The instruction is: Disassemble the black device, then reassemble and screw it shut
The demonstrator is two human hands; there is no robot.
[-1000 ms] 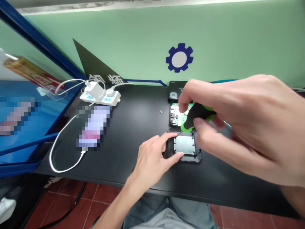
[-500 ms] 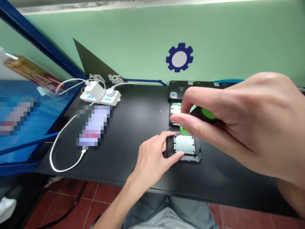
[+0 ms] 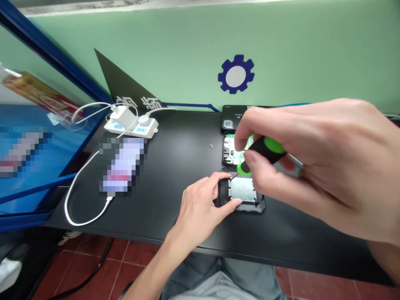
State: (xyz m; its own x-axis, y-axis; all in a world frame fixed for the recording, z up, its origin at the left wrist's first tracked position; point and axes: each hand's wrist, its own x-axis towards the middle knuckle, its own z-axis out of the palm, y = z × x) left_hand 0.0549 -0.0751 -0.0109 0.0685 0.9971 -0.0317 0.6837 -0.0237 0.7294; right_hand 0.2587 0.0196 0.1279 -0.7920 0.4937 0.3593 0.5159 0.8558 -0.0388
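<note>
The left hand [image 3: 200, 204] pinches the left side of a small black case [image 3: 261, 205] between thumb and finger and presses it flat on the bench [image 3: 175, 158]. The case lies a little in from the front edge of the bench. A grey metal plate [image 3: 241, 188] sits inside it.

The right hand [image 3: 312, 162] is closed around a screwdriver [image 3: 265, 150] with a black and green handle. The thin tip points down at the back left corner of the plate, close to the left thumb.

Just behind the case, toward the back edge, lies a green circuit board [image 3: 231, 152]. One tiny screw [image 3: 211, 146] lies loose on the bench, apart from both.

The tip could slip off a small screw if it leans too much. Then it might scratch the plate or poke the left thumb. A loosened screw could roll away and be hard to find on the dark bench. If the left hand lets go, the case could spin.
</note>
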